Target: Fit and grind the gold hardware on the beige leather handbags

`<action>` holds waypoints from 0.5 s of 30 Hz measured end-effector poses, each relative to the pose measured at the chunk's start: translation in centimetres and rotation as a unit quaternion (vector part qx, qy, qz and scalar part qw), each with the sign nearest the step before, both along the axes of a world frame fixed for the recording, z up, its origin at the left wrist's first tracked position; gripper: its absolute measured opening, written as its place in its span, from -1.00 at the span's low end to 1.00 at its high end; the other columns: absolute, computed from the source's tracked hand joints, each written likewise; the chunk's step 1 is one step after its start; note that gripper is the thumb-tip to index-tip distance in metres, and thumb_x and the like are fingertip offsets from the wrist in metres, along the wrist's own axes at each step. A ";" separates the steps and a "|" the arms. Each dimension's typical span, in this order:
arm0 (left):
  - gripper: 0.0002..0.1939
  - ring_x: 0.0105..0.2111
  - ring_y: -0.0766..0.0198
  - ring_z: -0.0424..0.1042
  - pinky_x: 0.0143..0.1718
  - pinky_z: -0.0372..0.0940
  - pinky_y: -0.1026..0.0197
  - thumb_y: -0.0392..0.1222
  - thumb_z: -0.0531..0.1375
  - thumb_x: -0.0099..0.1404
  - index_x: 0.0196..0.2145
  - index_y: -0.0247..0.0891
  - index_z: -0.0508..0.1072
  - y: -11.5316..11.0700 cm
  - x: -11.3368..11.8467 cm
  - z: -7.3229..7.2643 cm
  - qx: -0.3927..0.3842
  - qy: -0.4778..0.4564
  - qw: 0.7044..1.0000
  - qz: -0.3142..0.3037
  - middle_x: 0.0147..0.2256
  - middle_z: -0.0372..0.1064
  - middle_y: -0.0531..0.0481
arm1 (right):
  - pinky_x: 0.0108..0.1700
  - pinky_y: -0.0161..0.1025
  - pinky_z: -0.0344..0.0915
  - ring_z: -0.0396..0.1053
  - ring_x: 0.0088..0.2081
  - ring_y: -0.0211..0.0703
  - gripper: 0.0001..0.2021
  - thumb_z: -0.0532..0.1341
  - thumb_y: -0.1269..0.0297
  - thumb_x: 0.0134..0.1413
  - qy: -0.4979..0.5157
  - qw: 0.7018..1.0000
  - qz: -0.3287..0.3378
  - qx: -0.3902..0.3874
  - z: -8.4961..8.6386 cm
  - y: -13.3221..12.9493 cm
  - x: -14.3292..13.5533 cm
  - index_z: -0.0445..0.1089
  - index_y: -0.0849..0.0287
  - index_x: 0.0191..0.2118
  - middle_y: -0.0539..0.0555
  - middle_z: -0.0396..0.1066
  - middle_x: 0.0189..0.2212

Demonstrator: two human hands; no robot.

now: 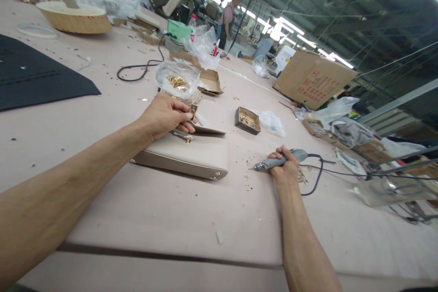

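Note:
A cream handbag point(191, 157) with a darker base lies on the table, its flap raised. My left hand point(171, 116) is closed, pinching a small gold metal clasp plate point(193, 110) at the flap's edge. Below it, a gold fitting point(188, 139) sits on the bag's front. My right hand point(285, 166) is wrapped round a grey electric screwdriver point(273, 163), whose tip points left, close to several tiny gold screws point(247, 178) scattered on the table. Its dark cable trails off to the right.
A small box of metal parts point(247, 121) stands beyond the bag, near a plastic bag of gold pieces point(178, 82). Black sheet material point(37, 73) and a tape roll point(73, 17) lie left. A large carton point(313, 77) is at the back right; a person point(226, 20) stands farther off.

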State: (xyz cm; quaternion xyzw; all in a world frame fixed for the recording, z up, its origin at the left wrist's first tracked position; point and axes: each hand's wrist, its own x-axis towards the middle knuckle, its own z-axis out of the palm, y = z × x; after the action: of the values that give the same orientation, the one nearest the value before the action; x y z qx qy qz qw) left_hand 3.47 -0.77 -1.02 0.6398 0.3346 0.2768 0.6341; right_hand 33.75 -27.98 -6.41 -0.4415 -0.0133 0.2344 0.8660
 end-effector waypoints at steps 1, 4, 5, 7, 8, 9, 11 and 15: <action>-0.93 -0.45 0.04 0.60 -0.44 0.53 0.24 -0.47 0.33 0.23 -0.29 -0.47 0.57 0.0 0.0 0.0 0.000 0.002 1.000 0.001 -0.44 0.52 -0.21 | -0.49 -0.42 0.32 0.15 -0.60 -0.50 -0.69 0.38 0.53 -0.09 -0.001 1.000 -0.001 -0.001 0.0 0.0 0.0 0.24 0.17 -0.31 -0.17 0.27 -0.46; -0.93 -0.45 0.03 0.60 -0.46 0.53 0.25 -0.46 0.34 0.22 -0.29 -0.46 0.57 0.0 0.1 0.0 -0.004 0.005 1.000 0.004 -0.44 0.52 -0.21 | -0.49 -0.43 0.32 0.15 -0.60 -0.49 -0.71 0.36 0.52 -0.06 -0.004 1.000 0.000 -0.005 0.1 0.0 -0.1 0.23 0.16 -0.31 -0.17 0.27 -0.46; -0.93 -0.46 0.03 0.60 -0.47 0.52 0.25 -0.46 0.33 0.22 -0.29 -0.46 0.56 0.0 0.1 -0.1 -0.005 0.004 1.000 0.005 -0.44 0.52 -0.21 | -0.49 -0.43 0.32 0.15 -0.60 -0.49 -0.72 0.36 0.52 -0.05 -0.006 1.000 0.000 -0.005 0.1 0.0 -0.2 0.23 0.16 -0.31 -0.17 0.27 -0.46; -0.94 -0.48 0.05 0.60 -0.50 0.51 0.27 -0.46 0.33 0.23 -0.30 -0.46 0.56 0.0 0.1 -0.1 -0.005 0.000 1.000 0.003 -0.45 0.52 -0.21 | -0.50 -0.43 0.32 0.16 -0.60 -0.49 -0.72 0.36 0.52 -0.04 -0.007 1.000 0.002 -0.004 0.2 0.0 -0.3 0.24 0.16 -0.31 -0.17 0.27 -0.46; -0.94 -0.49 0.07 0.59 -0.50 0.50 0.29 -0.46 0.33 0.23 -0.30 -0.46 0.55 0.0 0.1 0.0 -0.005 -0.001 1.000 0.001 -0.46 0.52 -0.20 | -0.50 -0.43 0.32 0.16 -0.60 -0.49 -0.72 0.36 0.52 -0.04 -0.006 1.000 0.003 -0.003 0.2 0.0 -0.3 0.24 0.17 -0.31 -0.17 0.28 -0.45; -0.95 -0.50 0.09 0.59 -0.51 0.49 0.31 -0.45 0.33 0.23 -0.30 -0.46 0.55 -0.1 0.0 0.0 -0.005 0.000 1.000 -0.001 -0.47 0.52 -0.20 | -0.50 -0.43 0.32 0.16 -0.60 -0.49 -0.72 0.37 0.52 -0.04 -0.006 1.000 0.004 -0.001 0.3 0.0 -0.4 0.24 0.17 -0.31 -0.16 0.28 -0.45; -0.97 -0.52 0.13 0.57 -0.53 0.47 0.34 -0.43 0.33 0.26 -0.31 -0.45 0.54 -0.2 0.0 0.3 -0.004 0.004 1.000 -0.004 -0.49 0.51 -0.19 | -0.50 -0.44 0.32 0.15 -0.59 -0.50 -0.71 0.38 0.52 -0.06 -0.009 1.000 0.005 0.006 0.5 -0.1 -0.4 0.24 0.18 -0.30 -0.16 0.27 -0.45; -0.94 -0.53 0.14 0.57 -0.60 0.40 0.36 -0.37 0.30 0.32 -0.33 -0.42 0.51 -0.3 -0.3 0.6 0.019 -0.017 1.000 -0.003 -0.47 0.53 -0.18 | -0.49 -0.45 0.32 0.14 -0.58 -0.50 -0.69 0.37 0.53 -0.06 -0.042 0.999 0.011 0.021 1.1 -0.6 -0.5 0.22 0.18 -0.30 -0.16 0.25 -0.44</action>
State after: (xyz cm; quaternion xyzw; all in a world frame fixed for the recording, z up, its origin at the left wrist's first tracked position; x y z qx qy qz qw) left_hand 3.18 -1.11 -0.42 0.6481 0.3169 0.2922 0.6279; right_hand 33.26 -28.60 -5.34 -0.4328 -0.0594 0.2248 0.8710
